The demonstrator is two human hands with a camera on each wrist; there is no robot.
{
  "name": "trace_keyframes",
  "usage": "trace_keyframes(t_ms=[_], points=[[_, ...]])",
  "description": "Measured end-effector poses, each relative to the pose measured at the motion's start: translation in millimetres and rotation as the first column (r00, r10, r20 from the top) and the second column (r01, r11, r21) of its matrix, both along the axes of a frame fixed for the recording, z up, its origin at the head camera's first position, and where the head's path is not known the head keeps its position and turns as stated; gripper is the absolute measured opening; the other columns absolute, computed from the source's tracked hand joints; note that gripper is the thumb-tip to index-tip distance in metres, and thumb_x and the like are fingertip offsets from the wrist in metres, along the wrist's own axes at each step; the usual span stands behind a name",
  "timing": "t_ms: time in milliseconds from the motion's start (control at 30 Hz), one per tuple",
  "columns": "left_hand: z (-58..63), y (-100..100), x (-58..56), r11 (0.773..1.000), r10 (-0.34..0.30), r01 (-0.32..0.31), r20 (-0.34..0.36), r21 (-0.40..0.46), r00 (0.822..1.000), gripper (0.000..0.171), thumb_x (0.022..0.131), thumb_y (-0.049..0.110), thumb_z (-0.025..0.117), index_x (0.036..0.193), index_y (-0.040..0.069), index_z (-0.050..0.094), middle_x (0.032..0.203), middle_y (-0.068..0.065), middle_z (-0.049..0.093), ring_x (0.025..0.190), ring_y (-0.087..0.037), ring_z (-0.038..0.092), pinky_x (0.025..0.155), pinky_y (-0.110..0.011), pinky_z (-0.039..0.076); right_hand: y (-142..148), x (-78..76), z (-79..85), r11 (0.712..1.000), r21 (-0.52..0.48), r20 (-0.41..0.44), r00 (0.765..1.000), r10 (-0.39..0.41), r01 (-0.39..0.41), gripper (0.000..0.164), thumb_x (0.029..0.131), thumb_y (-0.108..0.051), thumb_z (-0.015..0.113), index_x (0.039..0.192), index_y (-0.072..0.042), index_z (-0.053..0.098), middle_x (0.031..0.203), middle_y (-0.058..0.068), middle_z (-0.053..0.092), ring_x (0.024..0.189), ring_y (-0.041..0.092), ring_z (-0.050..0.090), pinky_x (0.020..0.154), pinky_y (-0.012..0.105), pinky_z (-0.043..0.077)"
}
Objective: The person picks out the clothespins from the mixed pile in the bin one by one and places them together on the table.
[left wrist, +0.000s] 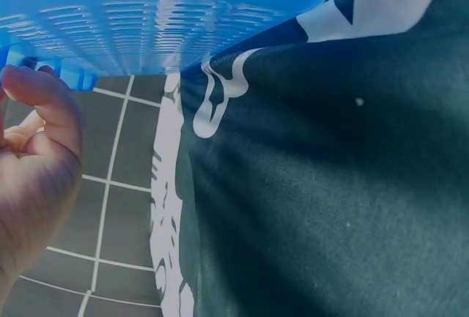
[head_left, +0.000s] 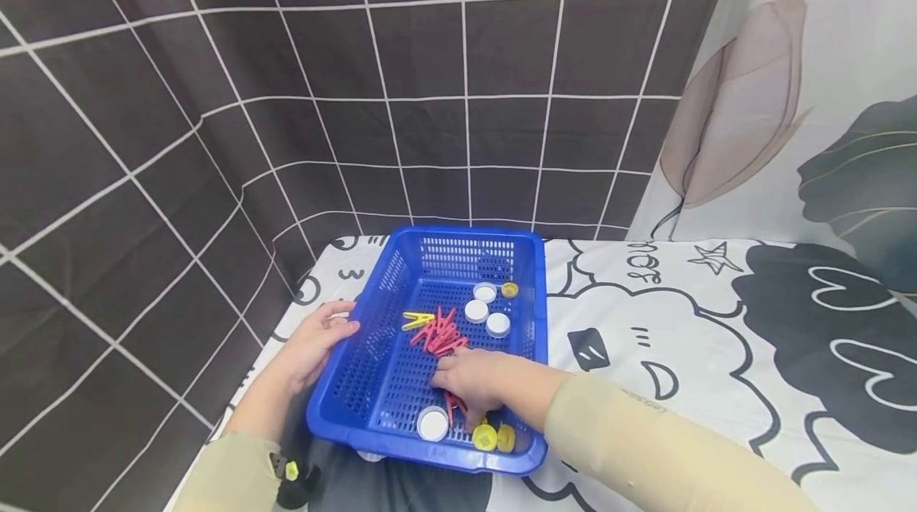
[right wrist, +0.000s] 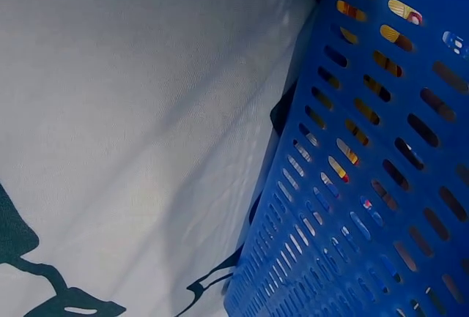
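A blue plastic basket (head_left: 344, 442) holds red clothespins (head_left: 438, 330), a yellow clothespin (head_left: 417, 320), several white caps (head_left: 476, 310) and yellow caps (head_left: 484, 437). At its left rim, my left hand (head_left: 315, 343) rests with the fingertips against the outside; its thumb shows close to the rim in the left wrist view. My right hand (head_left: 474, 378) reaches down inside, over the near part of the red clothespins. One red clothespin (head_left: 453, 407) shows between its fingers and thumb; I cannot tell whether they pinch it.
The basket stands on a cloth (head_left: 688, 353) with black and white cartoon prints. Behind and to the left hangs a dark, white-lined grid curtain (head_left: 430, 130). A leaf-printed curtain (head_left: 774, 98) hangs at the right. The basket's slotted side (right wrist: 366, 148) fills the right of the right wrist view.
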State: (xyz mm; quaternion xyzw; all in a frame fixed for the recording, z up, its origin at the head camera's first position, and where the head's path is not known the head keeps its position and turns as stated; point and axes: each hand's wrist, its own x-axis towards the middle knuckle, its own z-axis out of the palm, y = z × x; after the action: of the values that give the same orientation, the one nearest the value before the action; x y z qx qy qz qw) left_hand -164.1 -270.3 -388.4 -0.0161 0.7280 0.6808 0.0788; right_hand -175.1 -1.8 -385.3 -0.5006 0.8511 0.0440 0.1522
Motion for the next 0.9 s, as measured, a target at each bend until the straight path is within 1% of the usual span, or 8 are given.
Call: trace_keyframes(t_ms=[100, 267, 367, 433, 533, 700, 900], points=[[-1.6, 6.1, -3.6, 1.0, -0.004, 0.004, 0.0, 0.013, 1.0, 0.052, 0.092, 0.004, 0.052, 0.135, -0.009, 0.028, 0.092, -0.005, 0.059, 0.078, -0.014, 0.063, 0.073, -0.031, 0.057, 6.1, -0.3, -0.7, 1.0, -0.016, 0.005, 1.0, -0.01, 0.01, 0.066, 0.069, -0.035, 0.083, 0.128, -0.021, 0.055, 0.125, -0.008, 0.054, 0.119, 0.016, 0.046, 0.104, 0.03, 0.039], [-4.9, 13.5, -8.5, 0.999, -0.023, 0.023, -0.008, 0.028, 1.0, 0.051, 0.092, 0.003, 0.052, 0.134, -0.009, 0.028, 0.092, -0.005, 0.06, 0.079, -0.015, 0.064, 0.073, -0.032, 0.057, 13.9, -1.9, -1.0, 0.997, -0.047, 0.035, 0.997, -0.063, 0.064, 0.067, 0.07, -0.037, 0.082, 0.128, -0.019, 0.055, 0.125, -0.006, 0.054, 0.121, 0.015, 0.046, 0.105, 0.028, 0.037], [-6.2, 12.8, -7.8, 1.0, -0.013, 0.013, -0.001, 0.005, 1.0, 0.051, 0.092, 0.004, 0.052, 0.135, -0.008, 0.028, 0.091, -0.005, 0.059, 0.079, -0.014, 0.063, 0.073, -0.031, 0.057, 13.2, -3.7, -0.1, 0.996, -0.073, 0.038, 0.998, -0.05, 0.053, 0.068, 0.071, -0.038, 0.081, 0.129, -0.017, 0.054, 0.127, -0.004, 0.053, 0.123, 0.017, 0.044, 0.107, 0.028, 0.034], [-6.9, 10.7, -6.3, 1.0, 0.001, -0.001, 0.007, -0.018, 1.0, 0.051, 0.092, 0.003, 0.052, 0.136, -0.008, 0.029, 0.092, -0.005, 0.057, 0.078, -0.014, 0.062, 0.073, -0.03, 0.056, 11.5, -4.8, 1.1, 0.995, -0.1, 0.032, 0.999, -0.027, 0.03, 0.067, 0.071, -0.038, 0.08, 0.129, -0.016, 0.054, 0.125, -0.004, 0.054, 0.122, 0.016, 0.045, 0.108, 0.027, 0.033], [-7.6, 7.3, -4.8, 0.999, 0.008, -0.007, 0.008, -0.046, 1.0, 0.051, 0.092, 0.004, 0.052, 0.136, -0.008, 0.03, 0.093, -0.006, 0.055, 0.079, -0.013, 0.062, 0.074, -0.029, 0.056, 9.7, -5.9, 3.9, 0.992, -0.129, 0.029, 0.999, -0.016, 0.019, 0.066, 0.072, -0.037, 0.08, 0.129, -0.015, 0.054, 0.124, -0.004, 0.054, 0.119, 0.015, 0.046, 0.106, 0.026, 0.034], [-7.9, 3.5, -5.3, 0.999, -0.009, 0.009, -0.002, -0.046, 1.0, 0.052, 0.092, 0.006, 0.053, 0.136, -0.008, 0.03, 0.093, -0.005, 0.056, 0.08, -0.013, 0.062, 0.075, -0.03, 0.056, 10.5, -7.1, 15.1, 0.986, -0.154, 0.046, 0.997, -0.059, 0.066, 0.063, 0.073, -0.038, 0.08, 0.127, -0.014, 0.057, 0.124, -0.003, 0.053, 0.117, 0.015, 0.045, 0.103, 0.024, 0.037], [-5.8, -3.4, -0.5, 0.999, 0.008, -0.008, 0.007, -0.042, 1.0, 0.051, 0.092, 0.005, 0.052, 0.135, -0.008, 0.028, 0.091, -0.004, 0.057, 0.079, -0.013, 0.062, 0.073, -0.03, 0.056, 12.3, -13.7, 35.4, 0.975, -0.202, 0.082, 0.993, -0.081, 0.096, 0.064, 0.075, -0.038, 0.078, 0.129, -0.011, 0.056, 0.123, 0.0, 0.052, 0.112, 0.014, 0.047, 0.099, 0.025, 0.042]])
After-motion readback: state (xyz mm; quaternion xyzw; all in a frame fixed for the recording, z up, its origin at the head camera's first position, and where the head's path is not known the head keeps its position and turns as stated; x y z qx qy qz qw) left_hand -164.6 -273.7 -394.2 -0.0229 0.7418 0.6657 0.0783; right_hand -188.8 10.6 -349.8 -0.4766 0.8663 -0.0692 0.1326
